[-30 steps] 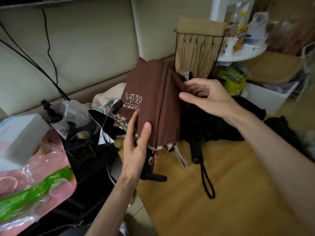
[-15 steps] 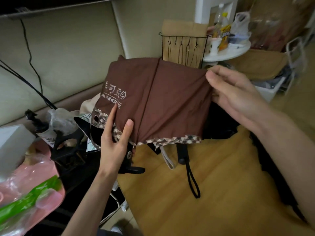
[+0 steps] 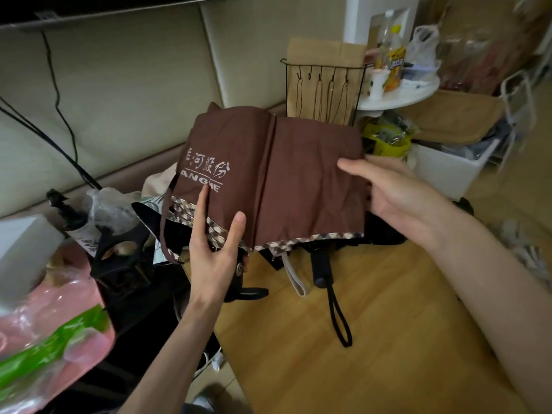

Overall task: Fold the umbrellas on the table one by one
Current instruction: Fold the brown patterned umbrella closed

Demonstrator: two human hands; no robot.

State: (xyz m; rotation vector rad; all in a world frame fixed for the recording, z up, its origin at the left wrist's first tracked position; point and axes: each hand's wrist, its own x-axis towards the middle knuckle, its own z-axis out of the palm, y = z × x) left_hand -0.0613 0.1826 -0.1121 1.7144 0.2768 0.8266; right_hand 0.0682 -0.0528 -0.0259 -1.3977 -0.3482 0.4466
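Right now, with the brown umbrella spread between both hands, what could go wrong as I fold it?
The right hand pinches only the edge of the brown umbrella, so the flattened panel may slip and bunch. Its loose brown strap dangles beside the left hand and could get rolled inside. The black umbrella lies right underneath and might snag the trim.

Brown umbrella (image 3: 298, 180) canopy spread flat, black umbrella (image 3: 322, 264) beneath

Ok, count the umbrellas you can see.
2 clear: brown umbrella held by left hand and right hand; black umbrella on the table behind it. More may be hidden.
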